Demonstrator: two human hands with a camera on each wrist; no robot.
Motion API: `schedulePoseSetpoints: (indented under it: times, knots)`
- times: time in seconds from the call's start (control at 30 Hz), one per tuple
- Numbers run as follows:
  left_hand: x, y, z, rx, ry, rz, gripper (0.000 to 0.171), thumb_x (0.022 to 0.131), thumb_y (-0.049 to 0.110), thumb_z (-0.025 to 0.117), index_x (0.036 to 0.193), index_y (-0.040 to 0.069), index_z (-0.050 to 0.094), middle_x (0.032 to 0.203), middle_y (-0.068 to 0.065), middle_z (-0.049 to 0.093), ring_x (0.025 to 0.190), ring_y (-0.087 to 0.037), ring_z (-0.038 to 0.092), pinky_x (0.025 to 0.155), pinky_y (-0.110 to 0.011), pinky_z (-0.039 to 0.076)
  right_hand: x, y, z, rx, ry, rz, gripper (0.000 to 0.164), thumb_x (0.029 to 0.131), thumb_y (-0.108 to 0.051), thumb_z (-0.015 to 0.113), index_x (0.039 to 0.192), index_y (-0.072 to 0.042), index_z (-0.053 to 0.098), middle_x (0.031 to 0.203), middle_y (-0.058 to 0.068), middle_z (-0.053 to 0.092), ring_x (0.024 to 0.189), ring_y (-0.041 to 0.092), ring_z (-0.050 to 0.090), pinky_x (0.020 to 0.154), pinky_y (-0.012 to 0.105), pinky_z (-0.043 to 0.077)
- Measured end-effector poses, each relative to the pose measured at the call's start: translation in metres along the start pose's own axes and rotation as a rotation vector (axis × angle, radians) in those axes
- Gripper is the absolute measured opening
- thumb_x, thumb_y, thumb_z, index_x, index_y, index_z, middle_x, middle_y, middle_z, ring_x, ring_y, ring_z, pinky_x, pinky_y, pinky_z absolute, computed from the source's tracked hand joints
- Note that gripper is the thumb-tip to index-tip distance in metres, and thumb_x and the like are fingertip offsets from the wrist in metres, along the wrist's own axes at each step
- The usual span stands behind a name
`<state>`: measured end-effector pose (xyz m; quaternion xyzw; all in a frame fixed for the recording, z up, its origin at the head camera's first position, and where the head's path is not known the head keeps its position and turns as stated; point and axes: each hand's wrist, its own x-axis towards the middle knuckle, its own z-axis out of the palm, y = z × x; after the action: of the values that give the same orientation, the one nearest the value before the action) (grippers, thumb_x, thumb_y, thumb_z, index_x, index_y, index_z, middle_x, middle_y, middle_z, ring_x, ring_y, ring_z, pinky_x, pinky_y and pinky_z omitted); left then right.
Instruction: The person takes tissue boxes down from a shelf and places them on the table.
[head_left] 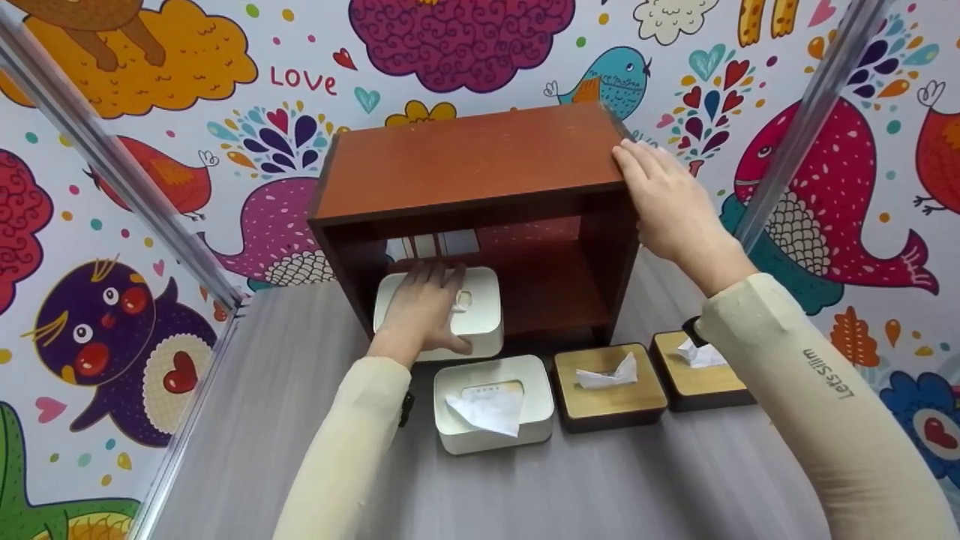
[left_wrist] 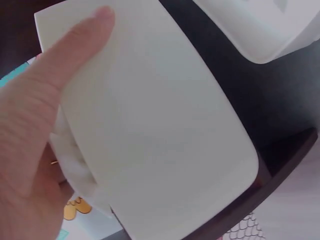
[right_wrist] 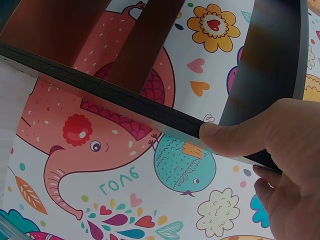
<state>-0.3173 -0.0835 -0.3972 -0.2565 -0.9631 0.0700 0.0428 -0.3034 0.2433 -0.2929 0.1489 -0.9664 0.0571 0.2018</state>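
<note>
My left hand (head_left: pixel 420 311) grips a white tissue box (head_left: pixel 484 322) at the left of the shelf's lower opening. In the left wrist view the thumb presses the tissue box's broad side (left_wrist: pixel 155 115), while the other fingers are mostly hidden behind it. With my right hand (head_left: pixel 667 199) I hold the upper right corner of a reddish-brown wooden shelf (head_left: pixel 465 157). The right wrist view has the thumb lying on the dark front edge (right_wrist: pixel 150 107) and the other fingers on the outer side. A second white tissue box (head_left: pixel 536 424) stands in front of the shelf.
Two dark tissue boxes with wood-coloured lids, one nearer (head_left: pixel 577 401) and one further right (head_left: pixel 697 382), stand on the grey table (head_left: pixel 285 420). White tissue sticks out of each. Cartoon-printed walls with metal posts (head_left: pixel 795 127) surround the table.
</note>
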Motion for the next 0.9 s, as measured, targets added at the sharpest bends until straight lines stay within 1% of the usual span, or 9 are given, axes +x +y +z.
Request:
schedulePoseSetpoints:
  times: [0.17, 0.4, 0.57, 0.77, 0.9]
  knots:
    - [-0.007, 0.005, -0.007, 0.010, 0.002, 0.037, 0.124, 0.048, 0.072, 0.072, 0.145, 0.011, 0.025, 0.140, -0.015, 0.041, 0.132, -0.030, 0.034, 0.114, -0.041, 0.020, 0.000, 0.000, 0.001, -0.001, 0.006, -0.010, 0.093, 0.071, 0.003, 0.072, 0.146, -0.012, 0.020, 0.152, 0.010, 0.023, 0.139, 0.030, 0.022, 0.112, 0.049, 0.022]
    - [-0.021, 0.014, -0.017, 0.049, -0.006, 0.085, 0.127, 0.046, 0.075, 0.070, 0.145, 0.011, 0.023, 0.140, -0.015, 0.041, 0.132, -0.029, 0.036, 0.114, -0.040, 0.020, -0.001, 0.000, 0.000, 0.008, 0.007, -0.009, 0.093, 0.072, 0.003, 0.071, 0.147, -0.014, 0.019, 0.153, 0.008, 0.022, 0.140, 0.030, 0.020, 0.112, 0.049, 0.022]
    - [-0.031, 0.019, -0.022, 0.044, -0.010, 0.119, 0.126, 0.047, 0.076, 0.069, 0.145, 0.012, 0.023, 0.139, -0.015, 0.042, 0.131, -0.029, 0.037, 0.114, -0.039, 0.021, -0.001, 0.000, 0.000, 0.011, 0.009, -0.010, 0.093, 0.071, 0.004, 0.071, 0.147, -0.014, 0.019, 0.152, 0.008, 0.022, 0.140, 0.030, 0.021, 0.112, 0.049, 0.022]
    - [-0.045, 0.019, -0.028, 0.017, -0.004, 0.129, 0.125, 0.047, 0.075, 0.070, 0.145, 0.012, 0.024, 0.138, -0.015, 0.043, 0.130, -0.029, 0.038, 0.114, -0.039, 0.021, -0.001, 0.000, 0.000, 0.024, 0.005, -0.010, 0.094, 0.071, 0.005, 0.071, 0.147, -0.014, 0.019, 0.153, 0.008, 0.021, 0.140, 0.031, 0.021, 0.111, 0.050, 0.023]
    - [-0.054, 0.016, -0.028, 0.000, -0.006, 0.132, 0.124, 0.047, 0.074, 0.071, 0.145, 0.012, 0.024, 0.139, -0.015, 0.043, 0.130, -0.030, 0.038, 0.114, -0.038, 0.021, 0.000, 0.000, 0.000, 0.019, -0.002, -0.010, 0.095, 0.070, 0.005, 0.072, 0.147, -0.013, 0.019, 0.152, 0.010, 0.022, 0.139, 0.031, 0.021, 0.111, 0.050, 0.022]
